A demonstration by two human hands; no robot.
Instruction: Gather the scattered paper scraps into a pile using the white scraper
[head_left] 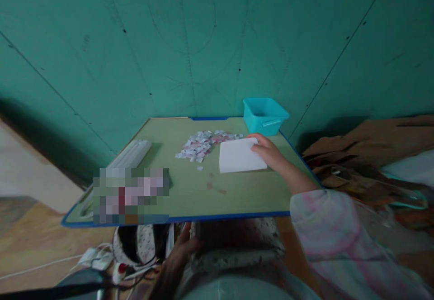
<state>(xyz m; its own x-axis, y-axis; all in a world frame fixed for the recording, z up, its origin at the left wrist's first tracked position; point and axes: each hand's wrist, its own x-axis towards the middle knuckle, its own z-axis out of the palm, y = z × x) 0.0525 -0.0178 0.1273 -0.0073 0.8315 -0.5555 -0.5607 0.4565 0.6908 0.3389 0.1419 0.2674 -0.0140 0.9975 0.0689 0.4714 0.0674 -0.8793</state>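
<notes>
My right hand (265,150), in a pale tie-dye sleeve, is closed on the right edge of a white sheet of paper (239,156). The thumb lies on top and the fingers reach behind; whether it is one sheet or a stack I cannot tell. Just left of the paper lies a heap of small white and pinkish paper pieces (197,146). A turquoise plastic basket (262,121) stands behind my right hand. Low in the picture, my left hand (187,242) is below the tabletop's front edge, dark and partly hidden, so its grip is unclear.
The pale green tabletop (190,196) has a blue rim and meets a green wall (210,42). A bundle of white strips (132,154) lies at left, beside a pixelated patch. Cables and a white power strip (101,260) are on the floor; cardboard (369,141) is piled at right.
</notes>
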